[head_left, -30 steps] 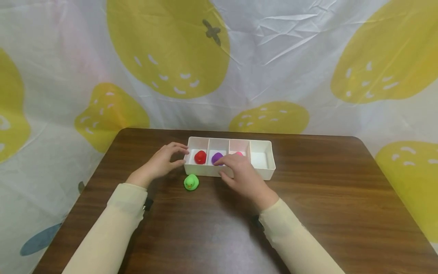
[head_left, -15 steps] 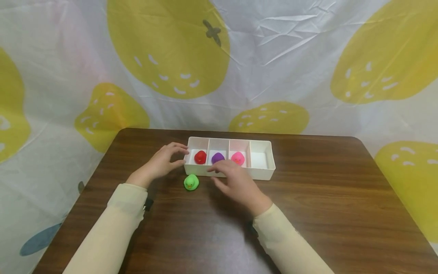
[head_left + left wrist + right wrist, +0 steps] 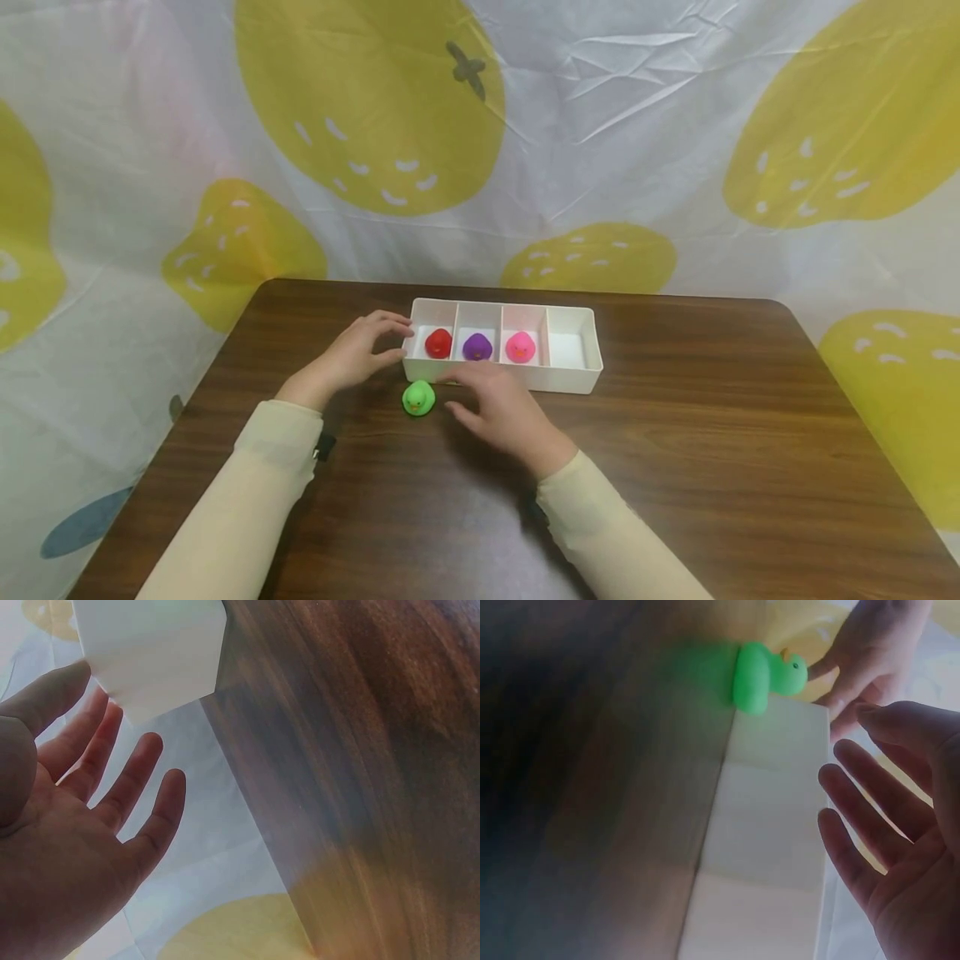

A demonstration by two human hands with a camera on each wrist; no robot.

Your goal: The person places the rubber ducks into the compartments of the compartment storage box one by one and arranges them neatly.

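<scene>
A white four-section box (image 3: 562, 382) stands on the table. Three toy ducks sit in it from the left, one per section: red (image 3: 438, 343), purple (image 3: 477, 347) and pink (image 3: 521, 347). A green rubber duck (image 3: 418, 398) rests on the table in front of the box's left end. With relaxed fingers, my left hand (image 3: 351, 354) touches that left end; its thumb and fingertips meet the box edge in the left wrist view. My right hand (image 3: 504, 407) holds nothing and hovers just right of the green duck, thumb and fingers apart, overlapping the box's front wall.
The brown wooden table (image 3: 712, 467) extends to the right and toward the front. Behind it hangs a white cloth (image 3: 420, 250) printed with large yellow fruit.
My right hand has moved left and toward me from over the box, approaching the green duck and uncovering the purple and pink ducks. My left hand has stayed at the box.
</scene>
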